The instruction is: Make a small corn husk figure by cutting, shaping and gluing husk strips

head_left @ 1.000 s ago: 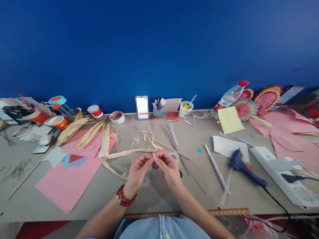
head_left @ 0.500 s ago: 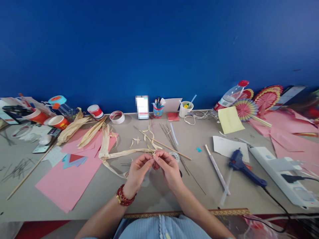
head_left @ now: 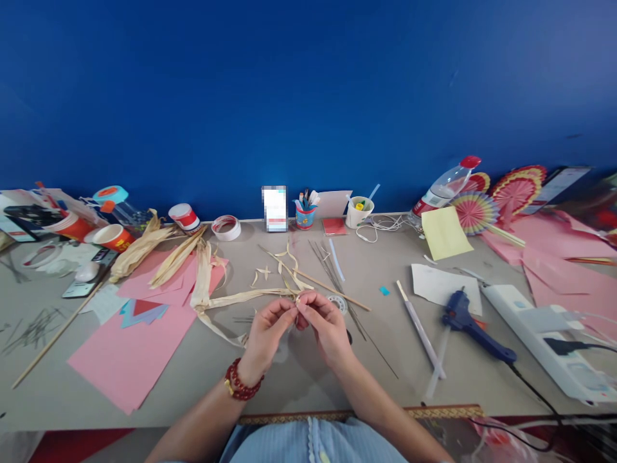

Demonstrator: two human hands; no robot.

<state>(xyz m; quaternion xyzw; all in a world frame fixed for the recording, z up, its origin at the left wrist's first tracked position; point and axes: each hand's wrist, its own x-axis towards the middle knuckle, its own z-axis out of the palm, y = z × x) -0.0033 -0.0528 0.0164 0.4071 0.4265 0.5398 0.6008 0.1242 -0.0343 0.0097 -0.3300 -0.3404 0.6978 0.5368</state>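
My left hand (head_left: 270, 323) and my right hand (head_left: 324, 319) meet fingertip to fingertip over the middle of the table. Thumbs and forefingers pinch a small pale piece of corn husk (head_left: 297, 300), mostly hidden by the fingers. A long torn husk strip (head_left: 250, 296) runs from the left up to the left fingers; whether it joins the held piece I cannot tell. Just beyond the hands lie husk scraps (head_left: 263, 273) and a thin wooden stick (head_left: 332, 286). A small tape reel (head_left: 339, 302) and dark wires (head_left: 369, 334) are close to the right hand.
To the left are husks (head_left: 137, 254), pink paper (head_left: 130, 360) and a paper cup (head_left: 114, 238). A white tape roll (head_left: 226, 227) and a phone (head_left: 275, 209) stand at the back. On the right lie a blue glue gun (head_left: 477, 328) and a power strip (head_left: 544, 341).
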